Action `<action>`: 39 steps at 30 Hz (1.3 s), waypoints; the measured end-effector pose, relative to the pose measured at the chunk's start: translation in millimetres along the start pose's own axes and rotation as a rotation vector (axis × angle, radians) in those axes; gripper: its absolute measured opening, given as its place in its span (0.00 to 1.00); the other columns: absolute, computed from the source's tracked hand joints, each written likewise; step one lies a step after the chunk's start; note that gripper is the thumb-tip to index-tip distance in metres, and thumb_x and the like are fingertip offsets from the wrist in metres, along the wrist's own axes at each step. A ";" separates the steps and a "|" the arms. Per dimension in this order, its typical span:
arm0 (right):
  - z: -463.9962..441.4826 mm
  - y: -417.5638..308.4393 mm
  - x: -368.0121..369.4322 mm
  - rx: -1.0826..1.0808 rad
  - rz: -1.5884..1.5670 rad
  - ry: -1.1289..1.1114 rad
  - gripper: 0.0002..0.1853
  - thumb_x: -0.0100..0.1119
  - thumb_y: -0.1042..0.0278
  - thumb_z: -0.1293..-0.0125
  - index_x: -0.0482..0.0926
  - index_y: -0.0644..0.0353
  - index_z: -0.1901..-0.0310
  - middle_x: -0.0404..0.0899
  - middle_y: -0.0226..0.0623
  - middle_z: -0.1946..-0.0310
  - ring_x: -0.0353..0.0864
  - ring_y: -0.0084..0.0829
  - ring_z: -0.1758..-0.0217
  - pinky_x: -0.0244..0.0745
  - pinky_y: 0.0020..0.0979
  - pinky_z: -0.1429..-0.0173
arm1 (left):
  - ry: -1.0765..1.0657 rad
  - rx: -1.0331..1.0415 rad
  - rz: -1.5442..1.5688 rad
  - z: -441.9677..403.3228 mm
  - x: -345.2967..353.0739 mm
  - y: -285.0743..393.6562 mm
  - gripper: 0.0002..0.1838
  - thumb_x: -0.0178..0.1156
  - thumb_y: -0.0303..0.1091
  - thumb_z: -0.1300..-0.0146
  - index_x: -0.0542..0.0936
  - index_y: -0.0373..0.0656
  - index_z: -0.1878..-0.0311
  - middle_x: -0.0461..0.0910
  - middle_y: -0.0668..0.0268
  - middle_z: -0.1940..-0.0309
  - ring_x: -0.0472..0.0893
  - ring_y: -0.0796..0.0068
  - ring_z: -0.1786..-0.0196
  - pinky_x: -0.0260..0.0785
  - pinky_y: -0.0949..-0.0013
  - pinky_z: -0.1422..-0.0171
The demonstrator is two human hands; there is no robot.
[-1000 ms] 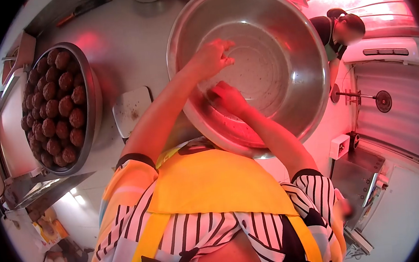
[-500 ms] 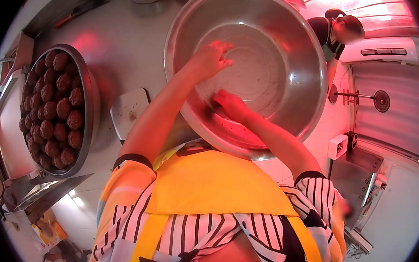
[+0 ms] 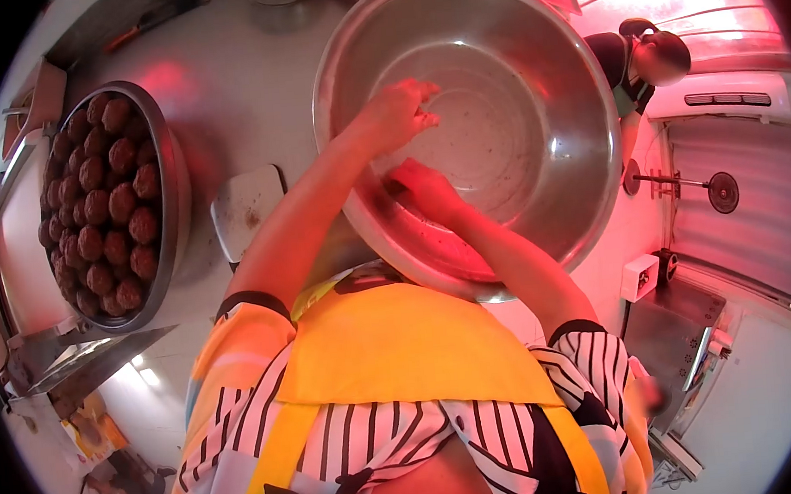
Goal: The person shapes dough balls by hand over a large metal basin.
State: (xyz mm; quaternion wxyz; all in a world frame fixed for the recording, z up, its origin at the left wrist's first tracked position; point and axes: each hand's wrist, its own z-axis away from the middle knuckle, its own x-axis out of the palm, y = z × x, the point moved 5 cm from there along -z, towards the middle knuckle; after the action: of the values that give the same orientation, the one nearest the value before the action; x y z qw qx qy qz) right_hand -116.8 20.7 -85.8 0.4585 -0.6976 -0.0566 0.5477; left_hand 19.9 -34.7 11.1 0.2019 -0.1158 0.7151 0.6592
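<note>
A wide stainless steel basin (image 3: 558, 95) lies in front of me, with specks and a dark smear on its inner wall. My left hand (image 3: 396, 117) hovers over its left side, fingers bent but apart and nothing visible in them. Just below it, my right hand (image 3: 426, 191) is at the near-left wall of the basin, beside the dark smear. Its fingers are curled closed, and what they hold, if anything, is hidden.
To the left stands a round metal tub (image 3: 167, 172) heaped with dark brown balls (image 3: 95, 207). A whitish board or scale plate (image 3: 251, 207) lies between tub and basin. Another person (image 3: 621, 62) is beyond the basin at right, near a standing fan (image 3: 722, 192).
My right hand has shifted slightly up and left along the basin wall, covering more of the dark smear. My left hand has hardly moved.
</note>
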 end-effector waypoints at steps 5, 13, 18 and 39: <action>11.7 -7.1 -14.4 -0.083 0.179 0.036 0.06 0.52 0.73 0.44 0.74 0.57 0.64 0.72 0.41 0.64 0.75 0.45 0.61 0.74 0.40 0.60 | -0.010 0.035 -0.073 -5.5 2.7 0.6 0.24 0.64 0.33 0.44 0.74 0.39 0.43 0.77 0.57 0.53 0.78 0.65 0.54 0.71 0.64 0.49; 29.3 1.3 -11.1 0.007 0.065 -0.112 0.07 0.53 0.74 0.45 0.73 0.59 0.63 0.72 0.43 0.61 0.75 0.46 0.59 0.74 0.39 0.58 | -0.023 0.022 -0.024 -5.2 4.3 -1.7 0.24 0.64 0.35 0.44 0.74 0.39 0.45 0.77 0.52 0.53 0.78 0.55 0.50 0.71 0.60 0.46; 38.8 -0.3 -13.4 -0.079 0.192 -0.186 0.07 0.53 0.73 0.45 0.73 0.59 0.63 0.72 0.43 0.61 0.75 0.46 0.57 0.73 0.40 0.56 | -0.025 0.006 -0.036 -1.7 5.0 -4.7 0.24 0.64 0.34 0.44 0.74 0.39 0.44 0.77 0.54 0.54 0.78 0.58 0.51 0.71 0.61 0.47; 37.9 2.8 -26.1 0.012 0.130 -0.214 0.08 0.49 0.70 0.41 0.74 0.58 0.60 0.71 0.47 0.60 0.74 0.51 0.56 0.72 0.41 0.53 | -0.050 0.002 -0.051 -1.4 5.6 -7.9 0.24 0.63 0.36 0.44 0.74 0.38 0.44 0.78 0.51 0.52 0.78 0.55 0.49 0.70 0.60 0.44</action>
State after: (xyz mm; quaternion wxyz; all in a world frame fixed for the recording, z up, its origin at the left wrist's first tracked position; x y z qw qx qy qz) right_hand -159.2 25.8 -68.4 0.4175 -0.6344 -0.0564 0.6481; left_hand 18.1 -36.4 1.7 0.2366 -0.1171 0.7072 0.6559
